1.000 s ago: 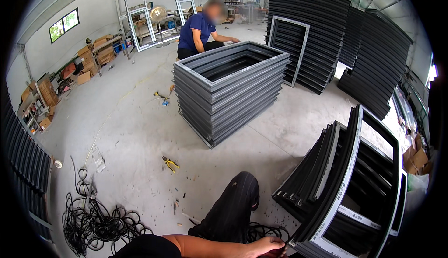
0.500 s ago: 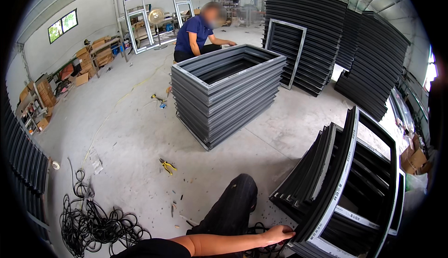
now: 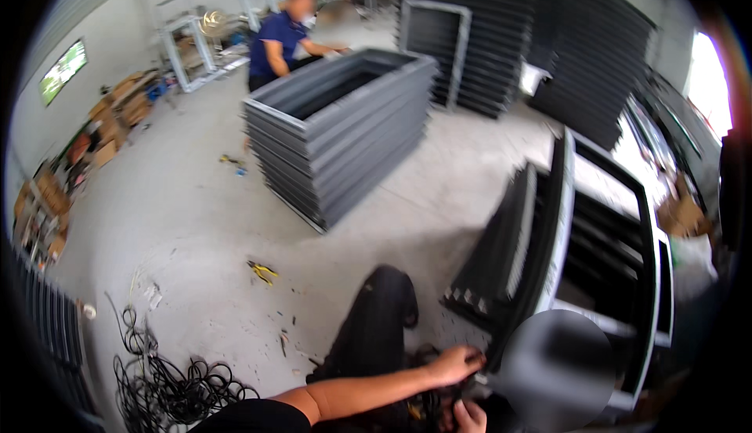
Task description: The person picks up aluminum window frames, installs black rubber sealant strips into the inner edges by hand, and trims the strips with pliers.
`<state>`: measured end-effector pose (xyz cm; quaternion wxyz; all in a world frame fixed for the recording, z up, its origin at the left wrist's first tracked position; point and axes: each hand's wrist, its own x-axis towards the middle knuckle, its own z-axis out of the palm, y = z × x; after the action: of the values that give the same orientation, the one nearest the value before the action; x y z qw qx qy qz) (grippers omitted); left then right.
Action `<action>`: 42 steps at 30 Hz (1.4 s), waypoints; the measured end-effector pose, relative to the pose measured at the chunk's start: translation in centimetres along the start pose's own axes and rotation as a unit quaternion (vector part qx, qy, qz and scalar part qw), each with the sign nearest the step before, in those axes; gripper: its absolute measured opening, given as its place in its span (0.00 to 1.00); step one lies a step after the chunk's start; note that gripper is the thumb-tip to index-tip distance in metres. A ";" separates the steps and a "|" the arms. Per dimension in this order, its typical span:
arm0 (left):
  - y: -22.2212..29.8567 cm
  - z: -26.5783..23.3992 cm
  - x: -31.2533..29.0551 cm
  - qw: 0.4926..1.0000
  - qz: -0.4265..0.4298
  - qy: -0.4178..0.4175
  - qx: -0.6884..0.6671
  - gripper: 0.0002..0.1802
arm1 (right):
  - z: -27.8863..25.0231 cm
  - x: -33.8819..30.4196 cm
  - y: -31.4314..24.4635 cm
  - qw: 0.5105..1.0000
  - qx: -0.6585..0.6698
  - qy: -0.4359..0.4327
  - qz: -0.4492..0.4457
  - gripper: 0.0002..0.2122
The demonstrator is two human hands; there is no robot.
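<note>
At the lower right, the stacked dark frames (image 3: 559, 229) lean just right of both hands, long axis running up and away. The left hand (image 3: 457, 365) looks nearer, fingers curled; the right hand (image 3: 471, 416) sits below. I cannot tell how closed either grip is, or what it holds.

From the person's head, the wide fisheye view looks forward and down over the smooth pale grey floor (image 3: 196, 221). Closest, at lower centre, come the bare left hand (image 3: 453, 365) and the black-trousered knee (image 3: 380, 300); the rectangular stack of dark grey frames (image 3: 345, 155) stands farther off at upper centre, the white wall (image 3: 110, 53) farthest, upper left.
</note>
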<state>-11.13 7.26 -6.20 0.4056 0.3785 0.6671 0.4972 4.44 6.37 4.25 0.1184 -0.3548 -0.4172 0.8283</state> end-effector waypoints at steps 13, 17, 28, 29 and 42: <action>1.8 -1.1 -0.6 0.967 -0.141 -0.118 -0.179 0.13 | -5.1 0.4 3.8 0.999 0.007 0.024 0.022 0.13; 2.1 -2.2 -1.4 0.953 -0.151 -0.171 -0.200 0.14 | -5.2 0.9 3.9 1.000 -0.010 0.008 0.024 0.13; 2.0 -2.4 -1.7 0.947 -0.158 -0.165 -0.223 0.17 | -6.9 0.8 5.0 0.964 -0.224 0.109 -0.096 0.11; 2.2 -2.5 -1.9 0.944 -0.171 -0.160 -0.233 0.18 | -6.7 0.8 4.2 0.911 -0.331 0.148 -0.197 0.12; 2.7 -1.6 -3.1 0.935 -0.190 -0.150 -0.260 0.19 | -6.6 2.6 -1.8 0.677 -0.595 0.237 -0.362 0.07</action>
<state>-11.18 4.50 -2.76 0.6723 0.1964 0.5056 0.5038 6.87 12.76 1.71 0.2678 -0.3561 -0.8758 0.1859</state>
